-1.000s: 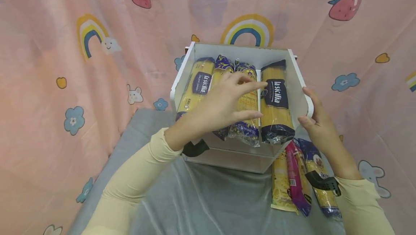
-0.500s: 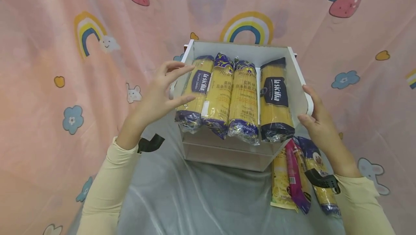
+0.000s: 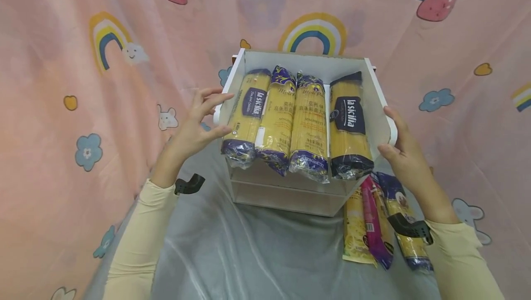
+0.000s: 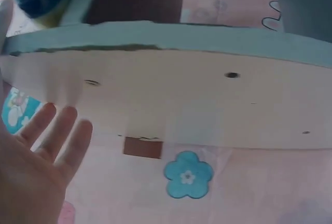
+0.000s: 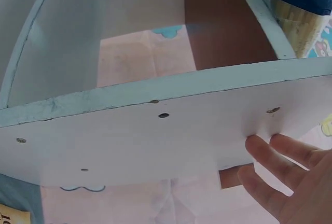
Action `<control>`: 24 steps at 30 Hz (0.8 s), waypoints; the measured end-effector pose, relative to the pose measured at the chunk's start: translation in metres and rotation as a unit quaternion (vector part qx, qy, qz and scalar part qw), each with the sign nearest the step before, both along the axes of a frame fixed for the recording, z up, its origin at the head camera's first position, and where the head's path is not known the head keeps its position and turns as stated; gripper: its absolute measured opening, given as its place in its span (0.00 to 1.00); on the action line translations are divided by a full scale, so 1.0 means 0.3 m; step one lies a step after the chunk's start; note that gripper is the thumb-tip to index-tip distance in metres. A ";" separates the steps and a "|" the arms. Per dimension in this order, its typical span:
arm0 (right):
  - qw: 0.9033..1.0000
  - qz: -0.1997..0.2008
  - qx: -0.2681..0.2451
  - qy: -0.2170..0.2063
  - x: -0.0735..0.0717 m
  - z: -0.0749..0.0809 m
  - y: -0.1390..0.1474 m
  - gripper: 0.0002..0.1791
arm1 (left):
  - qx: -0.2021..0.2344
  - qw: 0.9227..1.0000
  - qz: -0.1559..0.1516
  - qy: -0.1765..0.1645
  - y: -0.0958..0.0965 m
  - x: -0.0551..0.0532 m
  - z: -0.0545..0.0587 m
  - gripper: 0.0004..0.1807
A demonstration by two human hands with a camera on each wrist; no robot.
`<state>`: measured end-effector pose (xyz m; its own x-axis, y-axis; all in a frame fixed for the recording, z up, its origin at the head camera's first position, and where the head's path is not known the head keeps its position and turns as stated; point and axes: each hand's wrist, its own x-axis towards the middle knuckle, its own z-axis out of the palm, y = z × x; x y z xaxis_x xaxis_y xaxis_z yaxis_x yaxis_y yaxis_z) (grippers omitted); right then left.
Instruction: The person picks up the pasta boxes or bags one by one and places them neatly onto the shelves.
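Left hand (image 4: 41, 164), right hand (image 5: 295, 182) cut off by wrist-view edges; smallest print on spaghetti packs (image 3: 309, 122) unreadable.

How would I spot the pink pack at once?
Start at the white shelf in the middle of the head view. Go down past its lower right corner, to the grey cloth. There the pink pack lies between a yellow pack and a blue-ended pack, and its bright pink sets it apart from both.
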<state>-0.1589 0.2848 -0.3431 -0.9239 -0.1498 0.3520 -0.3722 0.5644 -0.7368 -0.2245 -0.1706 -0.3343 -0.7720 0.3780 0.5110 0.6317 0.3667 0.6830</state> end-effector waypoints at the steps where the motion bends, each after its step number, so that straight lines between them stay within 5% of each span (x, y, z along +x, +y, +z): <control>1: 1.000 0.003 0.003 -0.003 0.000 0.001 0.003 0.41 | 0.005 1.000 -0.003 -0.001 0.001 -0.004 -0.007 0.47; 8: 1.000 0.005 0.021 -0.009 0.028 -0.009 0.078 0.41 | 0.032 0.999 -0.015 0.004 0.006 -0.014 -0.031 0.54; 15: 0.993 -0.081 0.078 -0.027 0.051 -0.078 0.198 0.42 | 0.058 0.998 -0.029 0.005 0.003 -0.013 -0.044 0.51; 19: 0.982 -0.122 0.118 -0.080 0.068 -0.158 0.274 0.44 | 0.057 0.998 -0.034 -0.002 0.002 -0.013 -0.047 0.49; 24: 0.961 -0.153 0.175 -0.152 0.098 -0.327 0.386 0.45 | 0.054 0.998 -0.039 -0.013 0.008 -0.013 -0.046 0.47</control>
